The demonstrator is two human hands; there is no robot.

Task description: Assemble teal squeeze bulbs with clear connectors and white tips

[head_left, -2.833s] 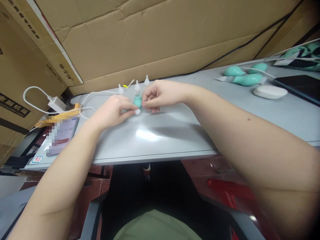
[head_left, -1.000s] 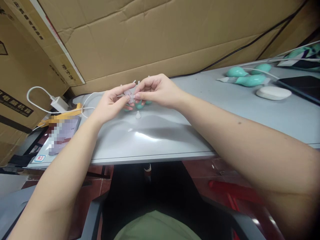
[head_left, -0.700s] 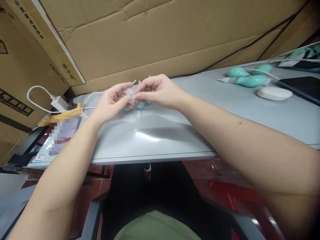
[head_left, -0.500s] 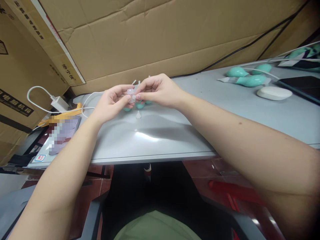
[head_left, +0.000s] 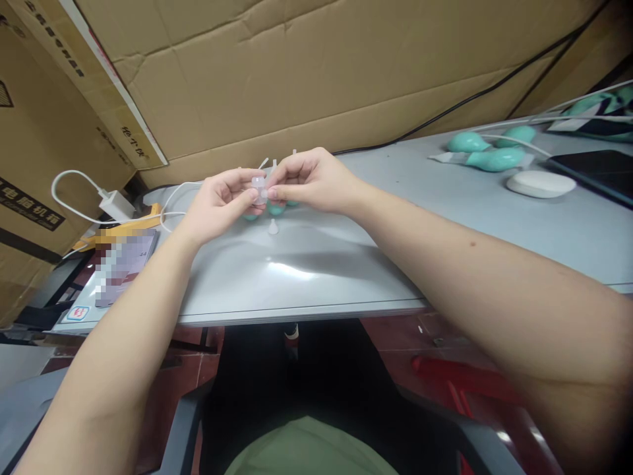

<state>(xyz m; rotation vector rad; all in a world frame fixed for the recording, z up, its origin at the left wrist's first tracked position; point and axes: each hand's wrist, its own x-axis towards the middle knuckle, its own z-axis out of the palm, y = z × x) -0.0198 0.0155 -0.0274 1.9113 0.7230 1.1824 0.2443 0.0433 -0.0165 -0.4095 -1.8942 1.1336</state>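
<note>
My left hand [head_left: 222,204] pinches a small translucent plastic piece [head_left: 258,187] between thumb and fingers, above the table. From the other side, my right hand [head_left: 309,179] closes thumb and forefinger at the right edge of the same piece; a small pale part shows there, but its shape is mostly covered by the fingertips. Behind and below both hands stand several teal bulbs [head_left: 275,208] with thin pale tips, partly hidden. A small white cone-shaped nozzle [head_left: 273,227] sits on the table just in front of them.
At the right lie more teal bulbs [head_left: 496,158], a white rounded case [head_left: 541,184] and a dark phone [head_left: 596,173]. On the left are a white charger [head_left: 117,206] with its cable, a yellow object [head_left: 126,229] and a flat purple packet [head_left: 129,264]. Cardboard [head_left: 316,72] rises behind the grey table [head_left: 237,284].
My right fingertips have moved slightly closer against the translucent piece, covering more of its pale side part. My left hand keeps its place, and the rest of the scene barely shifts.
</note>
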